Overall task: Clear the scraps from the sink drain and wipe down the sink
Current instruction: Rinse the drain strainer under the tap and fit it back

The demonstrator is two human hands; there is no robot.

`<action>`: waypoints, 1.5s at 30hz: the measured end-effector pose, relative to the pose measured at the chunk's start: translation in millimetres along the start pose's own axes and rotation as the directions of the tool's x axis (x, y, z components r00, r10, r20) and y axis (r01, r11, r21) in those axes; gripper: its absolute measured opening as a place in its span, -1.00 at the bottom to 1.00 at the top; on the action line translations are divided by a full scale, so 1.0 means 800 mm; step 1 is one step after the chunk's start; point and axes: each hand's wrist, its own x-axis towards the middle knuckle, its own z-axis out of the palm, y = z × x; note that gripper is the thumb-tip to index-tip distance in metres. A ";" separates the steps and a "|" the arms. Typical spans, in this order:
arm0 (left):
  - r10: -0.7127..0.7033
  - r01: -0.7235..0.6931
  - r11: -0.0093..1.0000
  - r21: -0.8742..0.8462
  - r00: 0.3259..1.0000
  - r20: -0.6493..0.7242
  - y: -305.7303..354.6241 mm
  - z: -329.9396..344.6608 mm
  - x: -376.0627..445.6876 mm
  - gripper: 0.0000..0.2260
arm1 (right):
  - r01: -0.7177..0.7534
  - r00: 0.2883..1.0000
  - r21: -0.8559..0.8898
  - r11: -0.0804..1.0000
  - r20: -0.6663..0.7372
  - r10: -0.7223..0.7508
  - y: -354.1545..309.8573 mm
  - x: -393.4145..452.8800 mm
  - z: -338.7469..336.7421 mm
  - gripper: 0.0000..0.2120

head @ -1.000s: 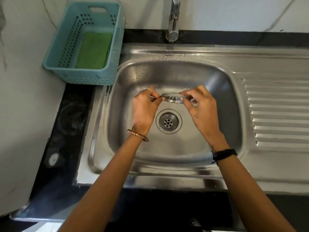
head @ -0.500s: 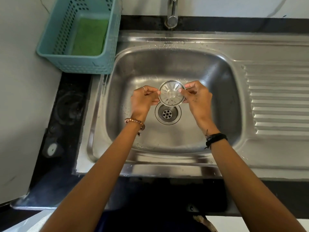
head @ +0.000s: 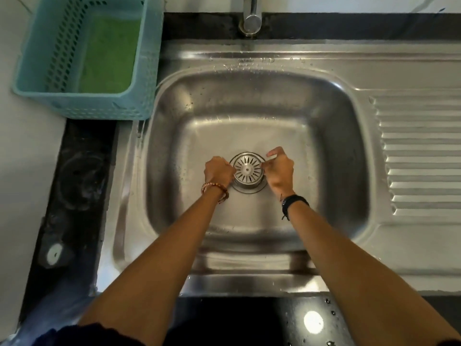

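The brushed stainless-steel sink basin at centre shines dully — its round slotted metal strainer gleams brighter. Upper left, a matt teal perforated plastic basket holds a rough green scouring pad; the black countertop looks glossy.

Black stone countertop, glossy and wet-marked, with a faint ring stain and a small white round spot on its left strip, and water droplets on the front edge. Set into it: one stainless steel sink with rounded basin, ribbed drainboard to the right, droplets along the back ledge, a slotted round drain strainer seated over the drain at basin centre, and a chrome faucet rising behind. Resting at the rear left corner, just beside the basin: one teal perforated plastic basket containing a green scouring pad lying flat.
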 end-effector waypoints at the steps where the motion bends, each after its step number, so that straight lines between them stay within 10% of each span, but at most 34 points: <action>1: 0.000 0.000 1.000 0.032 1.000 0.007 -0.001 0.005 0.004 -0.81 | 0.032 0.999 -0.063 0.998 0.003 -0.032 0.004 0.002 0.002 -0.82; 19: 0.094 -0.137 0.887 0.440 0.988 0.119 -0.017 0.029 0.040 -0.76 | 0.151 0.988 -0.367 0.918 0.076 -0.132 0.028 0.024 0.030 -0.72; 25: 0.062 -0.064 0.997 0.031 0.995 0.077 -0.021 0.010 0.006 -0.92 | 0.126 0.990 -0.116 0.985 0.071 -0.118 0.012 0.008 0.015 -0.85; 32: 0.194 -0.215 0.902 -0.374 0.977 -0.094 0.041 -0.064 -0.067 -0.89 | 0.343 0.927 0.188 0.920 0.093 -0.364 -0.091 -0.048 0.007 -0.84; 39: 0.424 -0.629 0.724 -0.282 0.729 -0.537 0.103 -0.199 -0.127 -0.96 | 0.670 0.697 0.378 0.639 -0.027 -0.716 -0.259 -0.103 -0.003 -0.84; 45: 0.516 -0.581 0.806 0.111 0.598 -0.613 0.107 -0.292 -0.091 -0.94 | 0.743 0.632 0.208 0.636 0.097 -0.769 -0.360 -0.099 0.042 -0.89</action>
